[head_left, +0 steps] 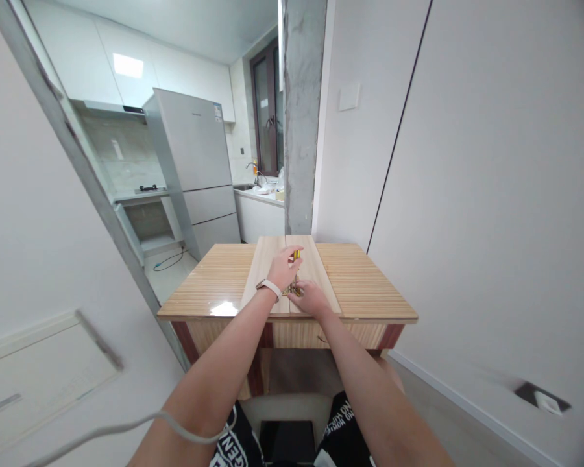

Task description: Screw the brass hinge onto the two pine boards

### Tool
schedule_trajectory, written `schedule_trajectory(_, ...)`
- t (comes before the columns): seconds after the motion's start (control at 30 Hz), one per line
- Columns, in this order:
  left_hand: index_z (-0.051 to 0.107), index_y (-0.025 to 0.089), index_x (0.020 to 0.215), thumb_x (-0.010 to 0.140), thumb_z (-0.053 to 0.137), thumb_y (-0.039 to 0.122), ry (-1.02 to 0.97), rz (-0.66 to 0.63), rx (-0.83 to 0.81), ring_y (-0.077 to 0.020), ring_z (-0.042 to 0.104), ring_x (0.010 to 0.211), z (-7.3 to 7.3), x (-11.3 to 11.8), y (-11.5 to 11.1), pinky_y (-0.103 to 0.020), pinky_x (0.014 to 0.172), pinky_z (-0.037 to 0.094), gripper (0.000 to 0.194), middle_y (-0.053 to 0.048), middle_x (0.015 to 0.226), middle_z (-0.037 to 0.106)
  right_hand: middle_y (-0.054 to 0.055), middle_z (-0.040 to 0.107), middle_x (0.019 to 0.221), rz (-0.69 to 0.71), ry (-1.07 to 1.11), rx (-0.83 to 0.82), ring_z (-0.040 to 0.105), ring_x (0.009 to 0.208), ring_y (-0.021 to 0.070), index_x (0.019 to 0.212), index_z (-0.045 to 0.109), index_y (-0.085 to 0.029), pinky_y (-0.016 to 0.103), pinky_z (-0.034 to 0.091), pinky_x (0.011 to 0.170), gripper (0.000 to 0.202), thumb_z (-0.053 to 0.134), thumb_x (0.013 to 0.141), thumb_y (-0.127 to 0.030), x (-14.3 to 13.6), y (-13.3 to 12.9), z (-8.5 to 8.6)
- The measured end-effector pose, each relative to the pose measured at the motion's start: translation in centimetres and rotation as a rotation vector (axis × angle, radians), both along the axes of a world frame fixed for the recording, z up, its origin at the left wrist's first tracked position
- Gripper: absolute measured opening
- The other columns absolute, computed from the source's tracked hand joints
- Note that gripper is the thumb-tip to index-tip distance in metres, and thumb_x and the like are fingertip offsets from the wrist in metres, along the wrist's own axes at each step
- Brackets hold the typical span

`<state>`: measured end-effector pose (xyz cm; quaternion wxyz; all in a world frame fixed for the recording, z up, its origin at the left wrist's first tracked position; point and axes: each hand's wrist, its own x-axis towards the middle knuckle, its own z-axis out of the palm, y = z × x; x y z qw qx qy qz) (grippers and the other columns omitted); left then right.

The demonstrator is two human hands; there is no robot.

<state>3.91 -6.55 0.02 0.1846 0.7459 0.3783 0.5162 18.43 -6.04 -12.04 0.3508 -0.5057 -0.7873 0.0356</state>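
Note:
My left hand [285, 269], with a white-strapped watch at its wrist, is closed around the yellow-and-black handle of a screwdriver [297, 255]. The screwdriver stands roughly upright, its shaft pointing down toward two pale wooden boards [316, 266] that lie side by side. Lower down, my right hand [311, 298] rests on the boards near the seam, its fingers bent together around small brass-coloured metal pieces [292, 291]. My fingers partly hide these pieces, so their exact shape is unclear.
The boards lie across the middle of a striped wooden table [209, 279] with a drawer [302, 335]. Beyond it stand a grey pillar [302, 117] and a silver refrigerator [199, 149]. A white cable [126, 425] crosses my left forearm. A white wall [491, 194] is on the right.

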Motion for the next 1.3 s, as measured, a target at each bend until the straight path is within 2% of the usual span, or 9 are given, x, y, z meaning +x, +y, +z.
schedule_trajectory(0.1,0.069,0.023,0.116,0.088,0.068,0.015,-0.024,0.068,0.017,-0.0135,0.066,0.084,-0.03,0.00,-0.04,-0.027,0.080,0.059,0.030,-0.005,0.112,0.064,0.007,0.075,0.099,0.012,0.006,-0.008,0.065,0.099,0.0240,0.096,0.075,-0.023,0.034,0.046,0.091,0.029,0.073,0.082,-0.049,0.03,0.07,-0.06)
schedule_trajectory(0.17,0.070,0.024,0.114,0.088,0.066,0.013,-0.026,0.094,0.017,-0.0125,0.065,0.080,-0.08,-0.05,0.01,-0.027,0.078,0.059,0.029,-0.004,0.108,0.063,0.007,0.075,0.100,0.018,0.014,-0.014,0.065,0.098,0.0242,0.096,0.075,-0.023,0.034,0.047,0.091,0.029,0.073,0.082,-0.049,0.06,0.06,-0.08)
schedule_trajectory(0.43,0.060,0.023,0.134,0.091,0.055,0.003,-0.049,0.015,-0.045,-0.0174,0.068,0.102,-0.53,-0.08,0.46,-0.032,0.089,0.060,0.048,-0.008,0.124,0.068,0.007,0.075,0.102,0.017,0.015,-0.026,0.064,0.100,0.0235,0.096,0.075,-0.024,0.034,0.046,0.092,0.028,0.074,0.082,-0.048,0.10,0.05,-0.09)
schedule_trajectory(0.57,0.064,0.022,0.128,0.091,0.060,0.008,-0.084,-0.028,-0.020,-0.0152,0.068,0.099,-0.55,0.06,0.45,-0.030,0.089,0.060,0.039,-0.008,0.121,0.067,0.007,0.074,0.102,0.012,0.017,-0.008,0.063,0.101,0.0239,0.096,0.075,-0.024,0.034,0.045,0.092,0.028,0.073,0.082,-0.048,0.07,0.21,-0.31)
schedule_trajectory(0.7,0.070,0.022,0.116,0.086,0.073,0.017,-0.064,0.057,0.031,-0.0135,0.067,0.087,-0.15,0.06,0.25,-0.028,0.081,0.060,0.030,-0.005,0.108,0.065,0.006,0.074,0.100,0.021,0.017,-0.006,0.063,0.098,0.0234,0.091,0.074,-0.023,0.033,0.045,0.091,0.028,0.073,0.082,-0.049,0.08,0.34,-0.46)
schedule_trajectory(0.83,0.072,0.022,0.112,0.087,0.072,0.016,-0.047,0.101,0.014,-0.0133,0.066,0.083,0.20,0.08,0.11,-0.026,0.076,0.059,0.026,-0.004,0.102,0.064,0.006,0.074,0.097,0.031,0.013,-0.011,0.064,0.097,0.0234,0.090,0.074,-0.023,0.033,0.046,0.090,0.027,0.073,0.082,-0.048,0.12,0.25,-0.32)
schedule_trajectory(1.0,0.070,0.023,0.118,0.089,0.063,0.009,-0.041,0.091,-0.003,-0.0145,0.067,0.086,0.25,0.14,0.09,-0.028,0.080,0.060,0.032,-0.006,0.107,0.066,0.007,0.075,0.100,0.026,0.030,0.001,0.064,0.102,0.0245,0.096,0.075,-0.024,0.035,0.046,0.094,0.029,0.074,0.082,-0.049,0.09,0.00,-0.09)
schedule_trajectory(1.13,0.063,0.024,0.129,0.090,0.057,0.004,-0.033,0.058,-0.035,-0.0181,0.068,0.098,0.15,0.08,0.13,-0.033,0.087,0.060,0.044,-0.007,0.113,0.070,0.007,0.075,0.102,0.020,0.029,-0.017,0.064,0.102,0.0249,0.095,0.075,-0.024,0.035,0.046,0.094,0.028,0.074,0.082,-0.049,0.09,-0.06,0.00)
schedule_trajectory(1.3,0.066,0.022,0.123,0.092,0.059,0.009,-0.038,0.020,-0.004,-0.0166,0.068,0.100,-0.01,0.09,0.16,-0.031,0.089,0.059,0.034,-0.007,0.118,0.068,0.006,0.075,0.100,0.010,0.015,-0.016,0.064,0.099,0.0240,0.093,0.075,-0.024,0.034,0.046,0.092,0.028,0.073,0.082,-0.050,0.05,0.03,-0.01)
